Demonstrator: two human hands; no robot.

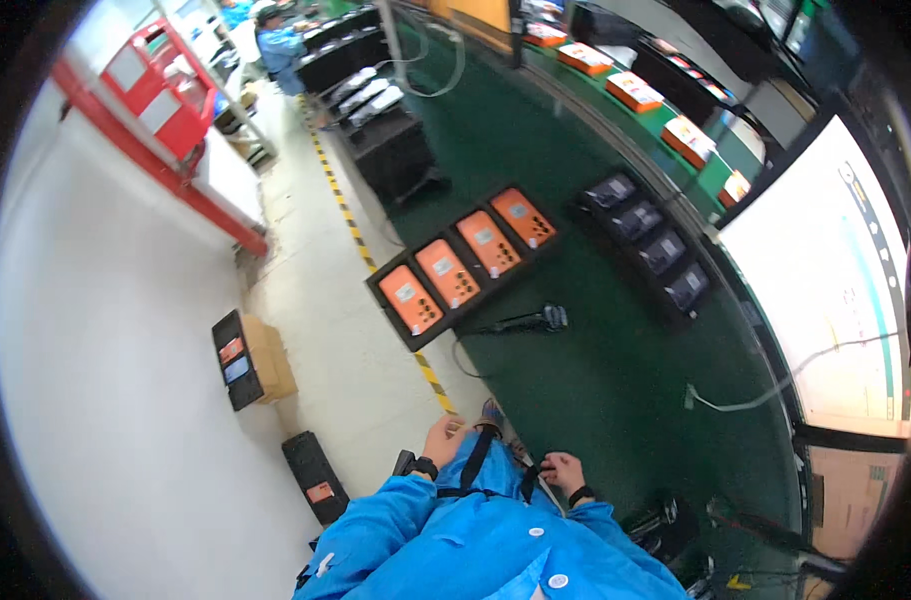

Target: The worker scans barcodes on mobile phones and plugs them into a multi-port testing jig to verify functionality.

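My left hand (pixel 443 441) hangs low in front of my blue coat (pixel 495 545), beside a black strap. Its fingers are loosely bent and apart, with nothing seen in them. At the bench edge, my right hand (pixel 563 470) is also loosely bent, near another black strap; I see nothing in it. Ahead of both hands, a black tray (pixel 447 327) lies across the edge of the green bench top (pixel 575 390). In it lie several orange phones (pixel 448 273), each with dark round camera spots and a pale label. A black handheld device with a cable (pixel 548 319) rests nearer to me.
Another black tray (pixel 643 238) with dark wrapped items lies at right. Orange-and-white boxes (pixel 633 92) line the far ledge. A bright monitor (pixel 825 290) stands right. A carton (pixel 270 360) and black trays (pixel 315 475) sit on the floor, left. A person (pixel 278 45) works far off.
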